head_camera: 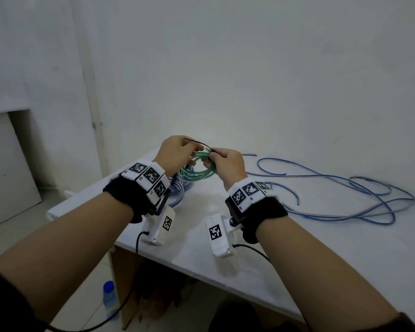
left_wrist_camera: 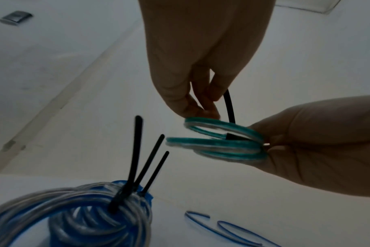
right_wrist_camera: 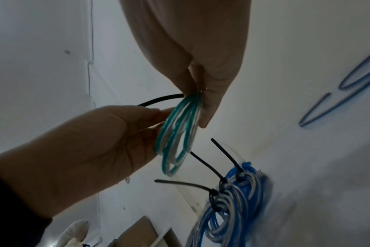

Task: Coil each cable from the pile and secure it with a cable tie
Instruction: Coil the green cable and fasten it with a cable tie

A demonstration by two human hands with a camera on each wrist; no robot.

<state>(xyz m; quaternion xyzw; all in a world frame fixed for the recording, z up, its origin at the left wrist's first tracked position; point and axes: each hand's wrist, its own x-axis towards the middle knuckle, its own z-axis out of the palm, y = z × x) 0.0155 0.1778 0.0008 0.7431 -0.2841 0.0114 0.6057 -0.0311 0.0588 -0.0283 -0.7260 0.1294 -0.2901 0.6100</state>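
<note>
A small green cable coil (head_camera: 197,171) hangs in the air above the table's far left part, between both hands. My right hand (head_camera: 212,157) grips one side of the coil (left_wrist_camera: 217,145), its fingers curled round the strands (right_wrist_camera: 180,133). A black cable tie (head_camera: 197,142) runs across the top of the coil. My left hand (head_camera: 199,149) pinches the tie's strap (left_wrist_camera: 229,107) just above the coil. The tie's head (left_wrist_camera: 232,136) sits against the strands by the right hand's fingers. Whether the tie is threaded through its head is hidden.
Several blue coils (left_wrist_camera: 74,208) bound with black ties lie on the white table (head_camera: 321,248) below the hands. Loose blue cables (head_camera: 345,188) sprawl over the table's right part. On the floor at the left stand a bottle (head_camera: 109,298) and a cardboard box (head_camera: 134,271).
</note>
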